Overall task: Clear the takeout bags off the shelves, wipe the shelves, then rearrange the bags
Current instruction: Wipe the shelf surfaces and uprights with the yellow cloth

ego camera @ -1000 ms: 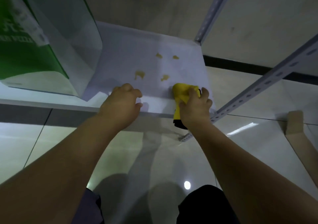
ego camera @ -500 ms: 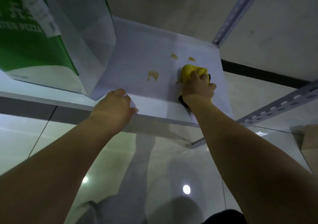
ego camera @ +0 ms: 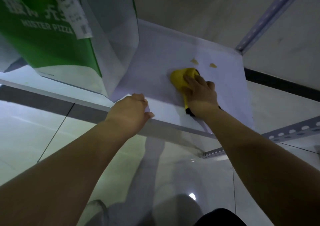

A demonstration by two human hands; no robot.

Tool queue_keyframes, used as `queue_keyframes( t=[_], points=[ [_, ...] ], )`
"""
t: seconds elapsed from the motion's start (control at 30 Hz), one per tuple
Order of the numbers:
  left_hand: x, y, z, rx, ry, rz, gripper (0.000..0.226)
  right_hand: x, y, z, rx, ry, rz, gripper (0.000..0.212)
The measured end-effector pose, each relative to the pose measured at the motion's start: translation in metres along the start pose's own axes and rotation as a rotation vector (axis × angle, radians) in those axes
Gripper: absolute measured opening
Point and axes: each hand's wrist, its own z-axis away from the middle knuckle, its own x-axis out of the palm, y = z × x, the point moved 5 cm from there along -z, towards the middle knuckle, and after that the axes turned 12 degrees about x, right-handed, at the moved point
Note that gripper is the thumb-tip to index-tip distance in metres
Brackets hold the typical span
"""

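A white shelf (ego camera: 164, 55) runs across the middle of the head view. My right hand (ego camera: 200, 91) grips a yellow cloth (ego camera: 180, 79) with a black edge and presses it onto the shelf's right part. Two yellowish stains (ego camera: 194, 61) lie just beyond the cloth. My left hand (ego camera: 133, 111) rests on the shelf's front edge, its fingers curled over the lip. A green and white takeout bag (ego camera: 52, 35) with a paper receipt stands on the shelf at the left.
A perforated metal upright (ego camera: 270, 14) rises at the shelf's back right corner, and another perforated rail (ego camera: 292, 131) crosses at the right front. Pale floor tiles (ego camera: 26, 130) lie below. A wall with a dark skirting stripe (ego camera: 280, 83) stands behind.
My right hand has pushed the cloth from the front edge farther back and to the left. The two nearer stains no longer show. My left hand has slid back to the front edge.
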Motion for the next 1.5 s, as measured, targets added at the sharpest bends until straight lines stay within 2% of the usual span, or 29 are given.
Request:
queue_keyframes(
  t=[0.07,0.17,0.3,0.47,0.6,0.67,0.8,0.87,0.93,1.0,1.07,1.23,1.33,1.4,1.5],
  points=[
    [0.001,-0.002,0.0,0.004,0.016,0.0,0.046,-0.001,-0.005,-0.018,0.083,0.012,0.005,0.048],
    [0.001,-0.003,0.001,0.003,0.041,-0.008,0.046,0.006,-0.029,-0.029,0.085,-0.013,0.001,0.051],
    [0.001,-0.001,0.001,-0.018,0.03,0.021,0.048,0.013,-0.047,-0.006,-0.06,-0.065,-0.01,0.051],
    [-0.001,-0.001,0.004,-0.043,0.005,0.034,0.04,0.002,-0.023,0.057,-0.301,-0.087,-0.102,0.039],
    [-0.002,-0.006,0.01,-0.033,-0.024,0.036,0.029,-0.01,0.012,0.07,-0.342,-0.117,-0.074,0.038],
    [-0.003,-0.006,0.01,-0.012,-0.035,0.011,0.027,-0.013,0.022,0.061,-0.29,-0.104,-0.044,0.04],
    [-0.01,-0.001,0.005,-0.007,0.08,-0.016,0.035,-0.011,0.013,0.04,-0.066,-0.055,0.062,0.047],
    [-0.015,0.004,-0.002,0.034,0.152,-0.025,0.037,-0.006,0.002,0.048,-0.141,-0.038,0.081,0.05],
    [-0.02,0.006,-0.008,0.048,0.207,-0.019,0.036,-0.002,-0.003,0.066,-0.302,-0.053,0.051,0.049],
    [-0.025,0.006,-0.018,0.046,0.231,0.0,0.034,-0.004,0.01,0.067,-0.327,-0.076,0.017,0.051],
    [-0.028,0.008,-0.03,0.067,0.251,0.016,0.034,-0.007,0.033,0.047,-0.213,-0.036,0.019,0.05],
    [-0.025,0.011,-0.062,0.126,0.255,0.033,0.039,-0.018,0.084,-0.017,0.223,0.064,0.054,0.058],
    [-0.014,0.011,-0.071,0.162,0.213,0.027,0.036,-0.02,0.088,-0.049,0.358,0.067,0.008,0.063],
    [-0.006,0.008,-0.073,0.18,0.198,0.019,0.031,-0.019,0.085,-0.07,0.425,0.061,-0.005,0.058],
    [-0.001,0.006,-0.071,0.208,0.252,0.041,0.033,-0.021,0.07,-0.095,0.491,0.044,-0.006,0.053]
  ],
)
